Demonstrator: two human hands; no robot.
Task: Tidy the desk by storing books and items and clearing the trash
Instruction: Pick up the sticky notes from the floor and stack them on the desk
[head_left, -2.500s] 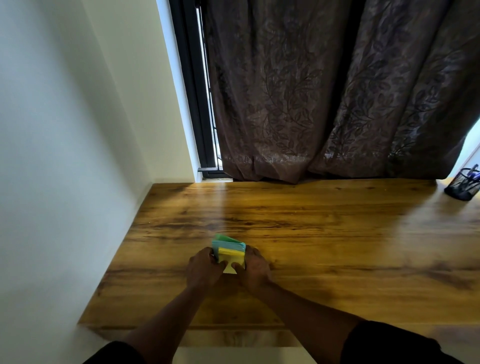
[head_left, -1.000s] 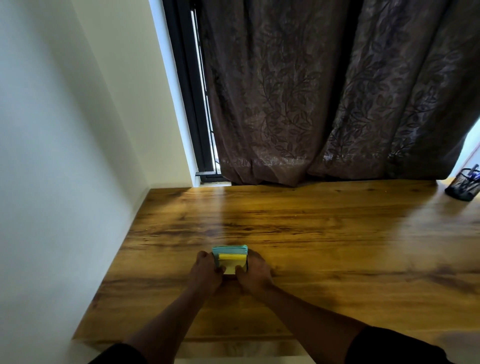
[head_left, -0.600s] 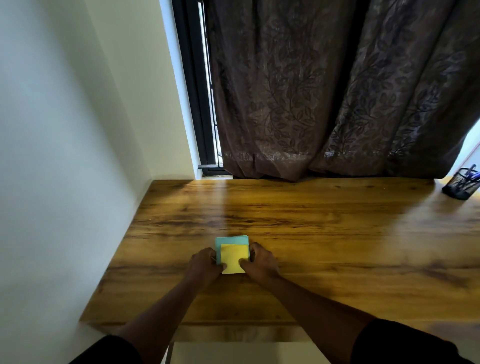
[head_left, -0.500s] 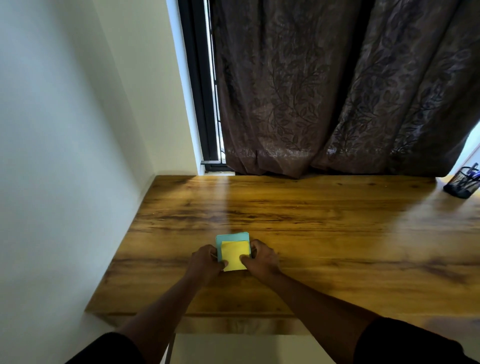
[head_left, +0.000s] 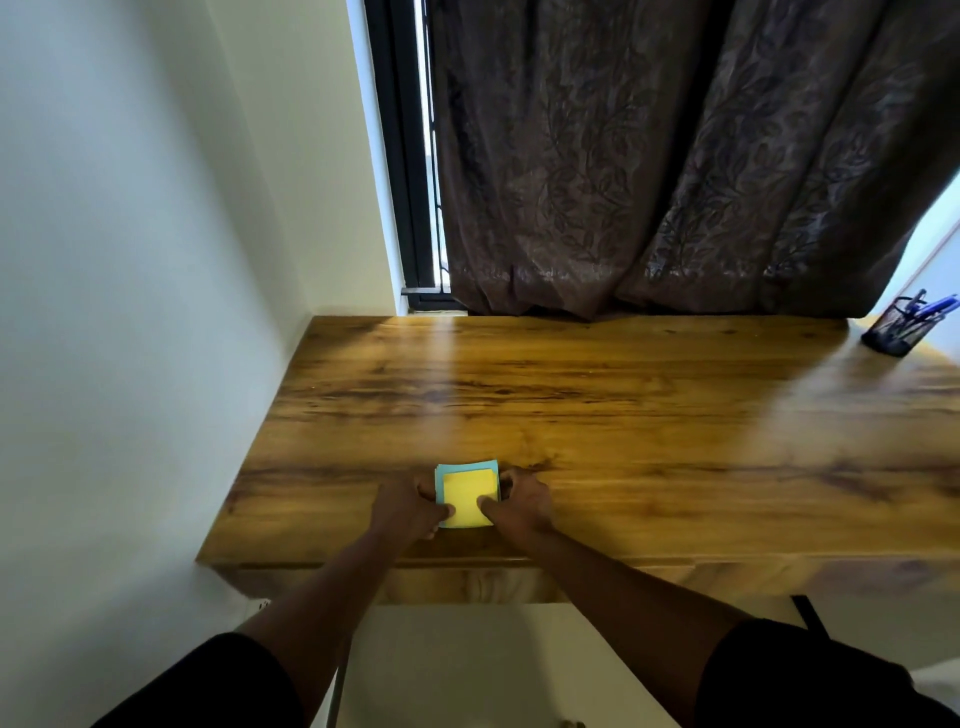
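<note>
Near the desk's (head_left: 623, 415) front edge, left hand (head_left: 408, 506) and right hand (head_left: 519, 501) pinch the sticky notes (head_left: 467, 496) between them, likely squaring the stack.

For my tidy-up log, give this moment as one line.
both hands: left hand, right hand grip sticky notes | desk

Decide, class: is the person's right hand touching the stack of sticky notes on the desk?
Touching. The head view shows the right hand with its thumb lying on the yellow top sheet of the sticky notes and its fingers against the stack's right edge.
</note>
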